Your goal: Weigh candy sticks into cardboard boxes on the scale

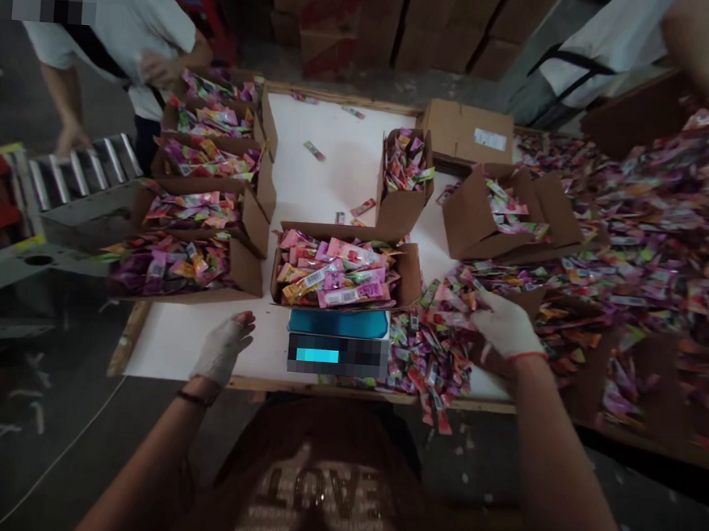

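Reaching right hand (pixel 506 325) into loose packets (pixel 433 352) beside scale (pixel 338 333).

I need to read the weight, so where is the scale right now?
In the head view the scale sits at the table's near edge, centre, under the full box of packets, between the left hand and right hand.

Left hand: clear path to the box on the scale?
Probably yes. The left hand hovers over bare table just left of the scale; nothing lies between it and the box. The right hand is off in the sachet pile.
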Available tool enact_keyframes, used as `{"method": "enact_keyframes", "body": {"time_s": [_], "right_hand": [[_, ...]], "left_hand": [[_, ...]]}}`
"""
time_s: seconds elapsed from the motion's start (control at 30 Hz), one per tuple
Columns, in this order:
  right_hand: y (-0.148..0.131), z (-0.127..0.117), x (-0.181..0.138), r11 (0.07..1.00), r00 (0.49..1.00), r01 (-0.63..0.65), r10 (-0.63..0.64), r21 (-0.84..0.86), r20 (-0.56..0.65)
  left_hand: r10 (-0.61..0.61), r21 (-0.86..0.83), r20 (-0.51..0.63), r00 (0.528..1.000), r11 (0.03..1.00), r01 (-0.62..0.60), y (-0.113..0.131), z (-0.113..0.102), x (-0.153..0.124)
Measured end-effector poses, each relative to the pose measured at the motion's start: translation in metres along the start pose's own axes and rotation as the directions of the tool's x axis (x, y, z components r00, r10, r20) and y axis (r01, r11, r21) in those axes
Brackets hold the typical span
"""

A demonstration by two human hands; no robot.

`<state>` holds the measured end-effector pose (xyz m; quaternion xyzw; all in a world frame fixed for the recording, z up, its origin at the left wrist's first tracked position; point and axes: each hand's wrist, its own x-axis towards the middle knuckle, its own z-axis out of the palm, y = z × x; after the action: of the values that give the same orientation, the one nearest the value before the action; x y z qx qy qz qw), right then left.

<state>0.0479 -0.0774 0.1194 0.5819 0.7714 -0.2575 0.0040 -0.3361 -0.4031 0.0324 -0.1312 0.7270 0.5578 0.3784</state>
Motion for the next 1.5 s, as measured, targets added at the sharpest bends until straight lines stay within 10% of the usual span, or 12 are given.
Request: {"method": "enact_keyframes", "body": {"time_s": [0.23,0.33,0.5,0.67,0.8,0.87,1.0,1.13,1.37,1.5], "right_hand": [[-0.132,-0.048,-0.009,0.876,0.918,0.382,-0.396,0.294,-0.010],[-0.198,-0.022,0.006,0.759,0.774,0.629,-0.631,0.167,-0.050],[-0.249,0.035,0.020,0.698,0.688,0.705,-0.629,-0.127,0.363],[-0.193,0.006,0.009,0.648,0.602,0.715,-0.762,0.262,0.240],[-0.098,-0.001,0.013,0.677,0.897,0.380,-0.436,0.631,-0.073],[-0.051,0.032,0.011,0.807,0.996,0.080,-0.089,0.585,-0.013],[0.014,0.127,-0.019,0.911,0.913,-0.395,0.374,0.118,0.164],[0.040,0.159,-0.037,0.921,0.879,-0.357,0.387,-0.152,0.278],[0.040,0.043,0.014,0.991,0.978,-0.126,0.130,-0.033,0.163],[-0.006,-0.031,0.010,0.962,0.988,0.152,-0.140,0.227,-0.066]], "left_hand": [[0.010,-0.030,0.056,0.998,1.000,-0.008,-0.016,0.003,-0.002],[0.027,-0.022,0.064,0.998,0.999,-0.026,-0.019,0.006,-0.006],[-0.007,-0.006,0.047,0.999,1.000,0.008,-0.022,0.006,-0.018],[-0.019,0.005,0.020,1.000,1.000,0.019,-0.031,-0.007,-0.024],[-0.015,0.019,0.012,1.000,1.000,0.015,-0.035,-0.012,-0.024],[-0.014,0.029,-0.002,1.000,0.999,0.014,-0.034,-0.011,-0.024],[0.001,0.073,0.016,1.000,0.997,-0.002,-0.028,-0.006,-0.025],[0.019,0.091,0.030,0.999,0.996,-0.022,-0.020,-0.001,-0.025],[0.007,0.063,0.014,1.000,0.998,-0.008,-0.016,0.008,-0.025],[0.030,0.070,0.048,0.998,0.997,-0.033,-0.020,0.003,-0.028]]}}
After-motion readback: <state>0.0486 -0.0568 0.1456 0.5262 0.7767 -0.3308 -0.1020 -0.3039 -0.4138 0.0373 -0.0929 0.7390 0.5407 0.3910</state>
